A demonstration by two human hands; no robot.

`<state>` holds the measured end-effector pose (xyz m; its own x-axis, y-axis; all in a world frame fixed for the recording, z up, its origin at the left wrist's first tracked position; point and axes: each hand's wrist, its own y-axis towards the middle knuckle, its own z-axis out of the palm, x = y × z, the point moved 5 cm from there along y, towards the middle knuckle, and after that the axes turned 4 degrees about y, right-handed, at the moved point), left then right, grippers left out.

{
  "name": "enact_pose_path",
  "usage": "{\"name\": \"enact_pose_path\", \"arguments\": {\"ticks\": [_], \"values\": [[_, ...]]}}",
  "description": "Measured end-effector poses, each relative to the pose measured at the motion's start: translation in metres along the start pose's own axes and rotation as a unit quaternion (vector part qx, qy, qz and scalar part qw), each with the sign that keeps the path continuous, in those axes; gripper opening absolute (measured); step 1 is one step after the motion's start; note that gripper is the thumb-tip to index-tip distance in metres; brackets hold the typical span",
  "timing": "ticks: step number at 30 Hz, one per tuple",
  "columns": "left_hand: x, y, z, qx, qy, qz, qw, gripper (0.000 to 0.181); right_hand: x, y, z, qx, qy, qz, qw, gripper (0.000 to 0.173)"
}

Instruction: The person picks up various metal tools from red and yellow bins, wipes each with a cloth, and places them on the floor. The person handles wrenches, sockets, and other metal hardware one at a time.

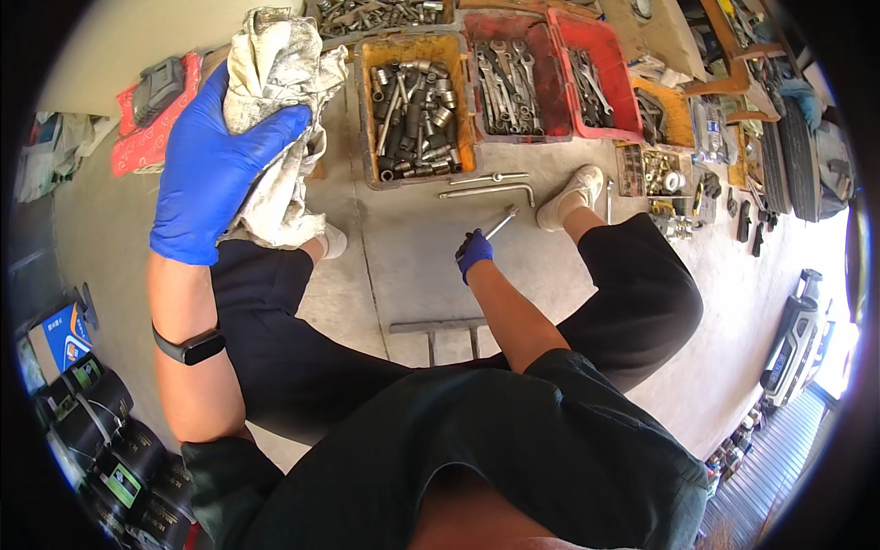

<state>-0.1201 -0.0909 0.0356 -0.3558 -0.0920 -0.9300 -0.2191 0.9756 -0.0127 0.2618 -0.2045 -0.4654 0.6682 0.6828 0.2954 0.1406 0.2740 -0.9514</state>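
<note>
My left hand (206, 165), in a blue glove, is raised at the upper left. It grips a crumpled, stained white rag (275, 75), with the thumb pressed over the front of the cloth. Low between my knees, my gloved right hand (476, 256) is closed around a chrome-shafted wrench (502, 221). The shaft slants up and right from the fist; part of the grip is hidden by the fingers. On the floor beyond the right hand lie an L-shaped bar (488, 192) and a straight sliding T-bar (489, 178).
A yellow crate (368, 124) holds sockets. Red bins (560, 89) hold combination wrenches. A small parts box (627, 172) stands right of them. A rag-side charger-like device (158, 89) lies on red wrapping. Beneath me is a metal stool frame (436, 326); black canisters (134, 447) stand lower left.
</note>
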Motion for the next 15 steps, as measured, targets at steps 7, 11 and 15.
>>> {"name": "enact_pose_path", "arguments": {"ticks": [7, 11, 15], "values": [[-0.004, -0.001, -0.006, -0.011, -0.009, -0.018, 1.0, 0.052, 0.041, 0.043, 0.048, 0.045, -0.036, 0.029, 0.998, 0.031], [-0.006, -0.007, -0.012, -0.009, -0.005, -0.041, 0.999, 0.051, 0.065, -0.024, 0.087, 0.108, -0.452, 0.039, 0.884, 0.033], [-0.008, -0.011, -0.017, -0.026, -0.009, -0.034, 0.999, 0.05, 0.043, -0.137, 0.163, 0.374, -0.659, 0.059, 0.65, 0.036]]}}
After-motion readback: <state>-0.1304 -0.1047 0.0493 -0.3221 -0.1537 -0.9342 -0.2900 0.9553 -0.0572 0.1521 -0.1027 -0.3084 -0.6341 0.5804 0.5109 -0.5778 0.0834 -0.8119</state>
